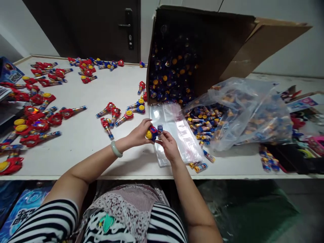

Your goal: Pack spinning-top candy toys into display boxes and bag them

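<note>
My left hand [139, 134], with a pale green bangle on its wrist, is closed around a small blue toy body [152, 133] with a round yellow part and some red on it. Pinched upright in the fingers of my right hand [170, 145] is a short printed plastic tube [160, 128]. The two pieces are very close together; I cannot tell whether they touch. Beneath my right hand lies a stack of clear plastic bags [177, 135]. Left of my hands are several toys with tubes attached, among them a red one [126, 118] with a yellow disc.
An open cardboard box [202, 40] on its side holds many blue and yellow toy bodies. To its right, a translucent bag [253, 111] spills printed tubes [205, 121]. Red toys [40, 125] cover the table's left side. A dark door [101, 30] stands behind.
</note>
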Action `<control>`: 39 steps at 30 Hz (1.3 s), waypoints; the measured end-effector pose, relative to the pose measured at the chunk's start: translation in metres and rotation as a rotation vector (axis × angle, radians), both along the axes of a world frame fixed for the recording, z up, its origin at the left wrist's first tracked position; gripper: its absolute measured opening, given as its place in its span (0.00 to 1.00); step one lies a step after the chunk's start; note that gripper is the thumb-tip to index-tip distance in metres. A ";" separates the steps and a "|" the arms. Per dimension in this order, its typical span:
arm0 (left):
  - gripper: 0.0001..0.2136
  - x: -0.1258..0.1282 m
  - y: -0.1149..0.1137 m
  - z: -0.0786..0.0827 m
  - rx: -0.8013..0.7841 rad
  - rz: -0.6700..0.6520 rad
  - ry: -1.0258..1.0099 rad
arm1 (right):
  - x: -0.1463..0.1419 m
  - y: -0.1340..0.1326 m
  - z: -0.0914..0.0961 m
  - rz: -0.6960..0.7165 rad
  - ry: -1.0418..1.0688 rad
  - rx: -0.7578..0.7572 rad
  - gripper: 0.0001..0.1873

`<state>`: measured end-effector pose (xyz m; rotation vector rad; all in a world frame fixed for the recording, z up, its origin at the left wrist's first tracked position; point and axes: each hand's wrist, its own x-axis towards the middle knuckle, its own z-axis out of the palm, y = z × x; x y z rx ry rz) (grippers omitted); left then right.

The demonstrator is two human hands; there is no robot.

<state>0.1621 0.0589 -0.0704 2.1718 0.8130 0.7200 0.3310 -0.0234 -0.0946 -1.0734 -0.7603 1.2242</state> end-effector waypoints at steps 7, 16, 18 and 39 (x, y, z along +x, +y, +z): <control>0.30 -0.045 -0.037 -0.018 -0.375 -0.028 -0.170 | -0.015 -0.033 0.006 0.170 -0.668 0.006 0.16; 0.26 -0.048 -0.050 -0.026 -0.779 0.274 -0.678 | -0.020 -0.054 0.010 -0.141 -0.292 0.008 0.21; 0.25 -0.046 -0.052 -0.025 -0.783 0.272 -0.694 | -0.027 -0.052 0.007 -0.188 -0.334 0.012 0.20; 0.20 -0.057 -0.024 0.019 -0.294 0.029 -0.149 | -0.024 -0.033 -0.013 0.523 -0.318 -0.226 0.33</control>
